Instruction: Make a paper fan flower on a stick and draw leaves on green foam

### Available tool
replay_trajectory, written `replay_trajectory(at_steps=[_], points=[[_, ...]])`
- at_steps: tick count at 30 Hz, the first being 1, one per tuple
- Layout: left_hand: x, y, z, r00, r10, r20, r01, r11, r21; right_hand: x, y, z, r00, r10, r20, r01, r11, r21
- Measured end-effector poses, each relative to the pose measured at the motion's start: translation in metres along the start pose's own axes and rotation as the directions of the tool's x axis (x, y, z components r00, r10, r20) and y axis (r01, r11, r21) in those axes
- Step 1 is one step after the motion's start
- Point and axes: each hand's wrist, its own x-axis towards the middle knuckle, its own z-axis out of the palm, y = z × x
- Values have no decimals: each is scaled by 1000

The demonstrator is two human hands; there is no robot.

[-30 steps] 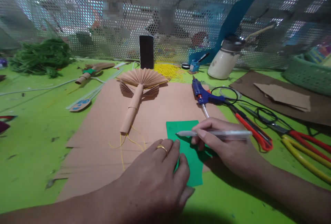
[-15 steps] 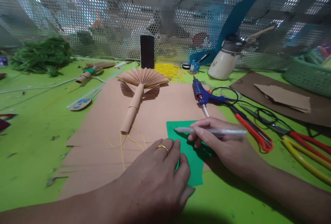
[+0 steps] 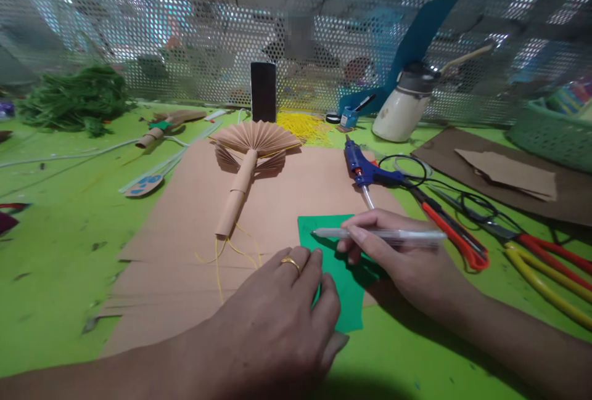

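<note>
A green piece of paper [image 3: 342,295] lies over the right part of a large brown paper sheet [image 3: 176,215]. My right hand [image 3: 393,252] grips a clear pen [image 3: 411,236], its tip on the upper left part of the green piece. Resting on the left edge of the green piece, my left hand [image 3: 291,307] has its fingers slightly bent and a ring on one of them; it holds nothing. Beyond it, a folded brown paper fan shape with a rolled tube handle [image 3: 238,193] lies on the brown sheet, yellow strings trailing from its lower end.
A blue glue gun [image 3: 363,166], a red cutter [image 3: 456,236] and scissors [image 3: 536,258] lie to the right. Behind stand a phone [image 3: 263,92], a blue jar [image 3: 349,118] and a white jug [image 3: 400,107]. Green strands [image 3: 74,98] are heaped at the far left.
The back end of the pen has shifted very slightly to the right. My left hand has stayed in place on the green piece.
</note>
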Motion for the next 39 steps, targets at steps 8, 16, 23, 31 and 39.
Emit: replay_trajectory(at_steps=[8, 16, 23, 31, 39], points=[[2, 1, -2, 1000, 0, -5, 1, 999, 43, -2, -3, 2, 1000, 6, 4, -6, 1000, -30], [1, -5, 11, 998, 8, -70, -8, 1000, -13, -1, -1, 0, 1000, 3, -4, -4, 998, -58], [2, -2, 5, 999, -25, 27, 25, 1000, -5, 0, -3, 2, 1000, 11, 6, -11, 1000, 7], [4, -1, 4, 1000, 4, 14, -5, 1000, 7, -4, -5, 5, 994, 108, -2, -108, 994, -7], [3, -2, -3, 998, -48, 30, 50, 998, -49, -2, -6, 4, 999, -20, -32, 17, 994, -107]])
